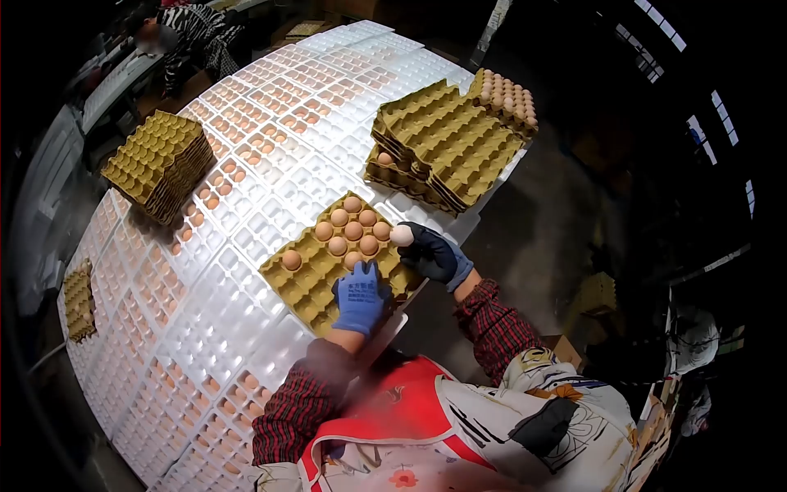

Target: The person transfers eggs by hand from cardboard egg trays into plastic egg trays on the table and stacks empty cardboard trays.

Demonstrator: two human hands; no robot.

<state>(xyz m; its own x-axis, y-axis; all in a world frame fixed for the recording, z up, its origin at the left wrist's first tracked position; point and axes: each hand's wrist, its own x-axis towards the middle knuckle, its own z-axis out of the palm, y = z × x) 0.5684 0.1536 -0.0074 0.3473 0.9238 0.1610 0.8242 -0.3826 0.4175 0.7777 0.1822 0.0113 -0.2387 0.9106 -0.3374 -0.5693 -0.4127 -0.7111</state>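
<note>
My left hand (361,299), in a blue glove, reaches over a yellowish-brown egg tray (299,287). Its fingers curl against a brown egg (353,260) in the tray, partly covering it. A paler egg (402,235) is held in the fingertips of my right hand (430,256), which wears a dark glove with a blue cuff, at the tray's right edge. Several brown eggs (353,230) sit grouped at the tray's far end, and a single egg (291,260) lies in a cup on the left.
White plastic trays (287,197) cover the table, many with eggs. A stack of egg trays (451,148) stands on the right, beside a full tray of eggs (504,100). Another stack (160,160) stands on the left. At the upper left a person (197,37) bends over.
</note>
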